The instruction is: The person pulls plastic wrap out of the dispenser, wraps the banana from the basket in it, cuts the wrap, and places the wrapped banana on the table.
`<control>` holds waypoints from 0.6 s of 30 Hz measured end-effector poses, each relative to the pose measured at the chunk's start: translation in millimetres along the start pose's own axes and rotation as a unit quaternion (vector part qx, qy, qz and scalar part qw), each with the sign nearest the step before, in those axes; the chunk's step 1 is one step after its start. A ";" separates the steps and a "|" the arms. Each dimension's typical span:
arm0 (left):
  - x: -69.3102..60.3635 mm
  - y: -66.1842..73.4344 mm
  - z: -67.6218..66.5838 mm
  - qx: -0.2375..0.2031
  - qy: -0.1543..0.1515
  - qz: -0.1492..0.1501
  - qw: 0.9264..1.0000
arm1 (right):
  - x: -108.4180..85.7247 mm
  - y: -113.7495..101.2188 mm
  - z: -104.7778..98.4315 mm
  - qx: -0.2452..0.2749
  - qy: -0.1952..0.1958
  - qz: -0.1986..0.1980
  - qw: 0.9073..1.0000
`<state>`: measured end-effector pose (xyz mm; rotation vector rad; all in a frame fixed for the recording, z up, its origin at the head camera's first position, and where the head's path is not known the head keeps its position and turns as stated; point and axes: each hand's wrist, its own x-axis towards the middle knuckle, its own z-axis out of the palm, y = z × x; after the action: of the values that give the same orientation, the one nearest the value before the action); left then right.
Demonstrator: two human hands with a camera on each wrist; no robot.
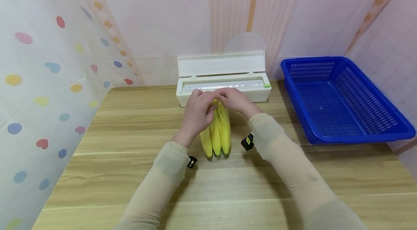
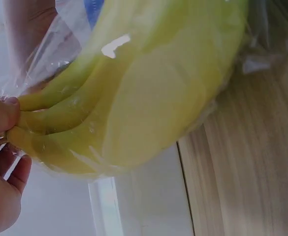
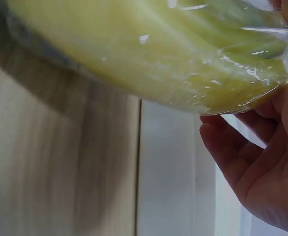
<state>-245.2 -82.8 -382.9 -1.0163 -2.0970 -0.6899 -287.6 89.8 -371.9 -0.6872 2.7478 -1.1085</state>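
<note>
A bunch of yellow bananas, covered in clear plastic wrap, stands with its tips towards the wearer and touching or near the table. My left hand pinches the wrapped stem end with thumb and fingers, seen closely in the left wrist view. My right hand meets it at the top of the bunch, its fingers bent around the film by the stems. In the right wrist view, fingertips touch the underside of the wrapped bananas. The exact grip of the right thumb is partly cut off.
Behind the bananas a white wrap dispenser box stands with its lid raised and a film roll inside. On the right is a blue plastic basket. Patterned curtains surround the wooden table.
</note>
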 end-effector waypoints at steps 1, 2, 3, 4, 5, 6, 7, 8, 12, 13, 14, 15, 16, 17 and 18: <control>-0.1 -0.3 -0.2 -0.002 0.000 -0.002 1.000 | -0.6 1.0 0.1 -0.001 -0.006 0.003 1.000; -0.1 -0.6 -0.6 -0.004 -0.001 -0.006 1.000 | -1.2 2.4 0.3 -0.002 -0.012 0.009 1.000; -0.3 -1.1 -0.9 -0.006 -0.002 -0.010 1.000 | -2.0 3.8 0.4 -0.001 -0.019 0.015 1.000; -0.5 -1.6 -1.1 -0.008 -0.004 -0.016 1.000 | -2.8 5.2 0.5 -0.005 -0.026 0.017 1.000; -0.7 -2.1 -1.4 -0.009 -0.007 -0.025 1.000 | -3.8 6.7 0.6 -0.010 -0.033 0.021 0.999; -1.2 -2.9 -1.5 -0.008 -0.010 -0.037 0.999 | -4.6 8.3 0.6 -0.016 -0.039 0.020 0.999; -1.7 -3.8 -1.6 -0.008 -0.012 -0.049 0.999 | -5.2 10.2 0.7 -0.024 -0.044 0.018 0.999; -2.3 -4.8 -1.8 -0.006 -0.013 -0.064 0.998 | -5.9 12.4 0.9 -0.030 -0.048 0.016 0.998; -6.1 -8.9 -3.9 0.005 -0.002 -0.130 0.991 | -8.1 22.6 1.9 -0.048 -0.055 -0.008 0.997; -7.2 -10.2 -4.5 0.007 0.004 -0.145 0.989 | -8.9 25.6 2.0 -0.048 -0.054 -0.013 0.997; -8.4 -11.4 -5.0 0.010 0.009 -0.160 0.987 | -10.0 28.3 2.0 -0.046 -0.053 -0.017 0.997; -9.4 -12.7 -5.7 0.010 0.015 -0.173 0.985 | -11.0 31.3 1.9 -0.046 -0.050 -0.021 0.997; -10.5 -13.8 -6.3 0.008 0.021 -0.186 0.982 | -12.1 34.3 1.8 -0.045 -0.047 -0.024 0.998; -11.5 -15.1 -6.6 0.005 0.026 -0.200 0.979 | -13.8 36.5 1.4 -0.039 -0.044 -0.024 0.998; -12.3 -16.1 -7.0 0.003 0.031 -0.212 0.977 | -15.6 38.5 0.7 -0.032 -0.040 -0.023 0.998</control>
<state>-250.3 -102.1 -390.6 -0.5333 -2.2797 -0.9081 -287.8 120.5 -399.7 -0.7882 2.7225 -0.9826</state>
